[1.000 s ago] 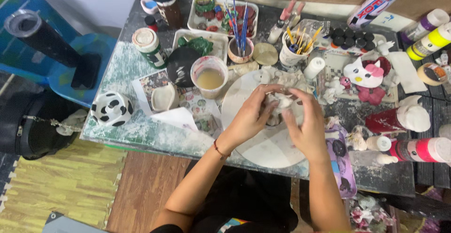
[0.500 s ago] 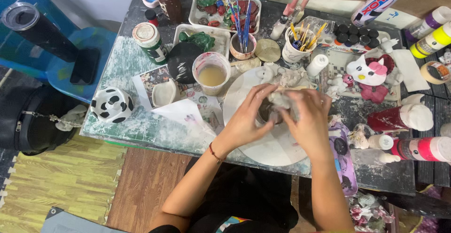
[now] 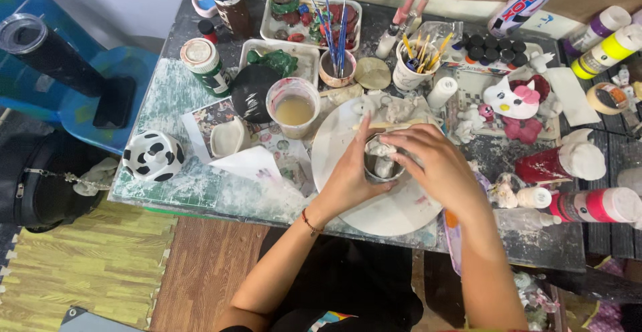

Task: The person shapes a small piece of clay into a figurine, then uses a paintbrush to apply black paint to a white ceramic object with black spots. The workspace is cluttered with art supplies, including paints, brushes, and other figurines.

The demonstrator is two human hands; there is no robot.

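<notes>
Since the earlier frame your hands have shifted right, left hand (image 3: 348,178) now cupping the small grey clay cup (image 3: 382,161) over the round white board (image 3: 394,205), fingers half curled, right hand (image 3: 435,161) pinching its rim, murky water cup (image 3: 293,108) beyond.

Your counter (image 3: 174,104) is a dark, paint-smeared top, packed. On it near you: round white board (image 3: 388,205), plastic cup of murky water (image 3: 293,108), black-and-white spotted dish (image 3: 153,155), white paper sheet (image 3: 249,163). Farther back: two white trays (image 3: 271,24), green-labelled jar (image 3: 206,66), cup of brushes (image 3: 414,68). Right side: white cat figurine (image 3: 511,98), glue and paint bottles (image 3: 605,51), tape roll (image 3: 610,98).
</notes>
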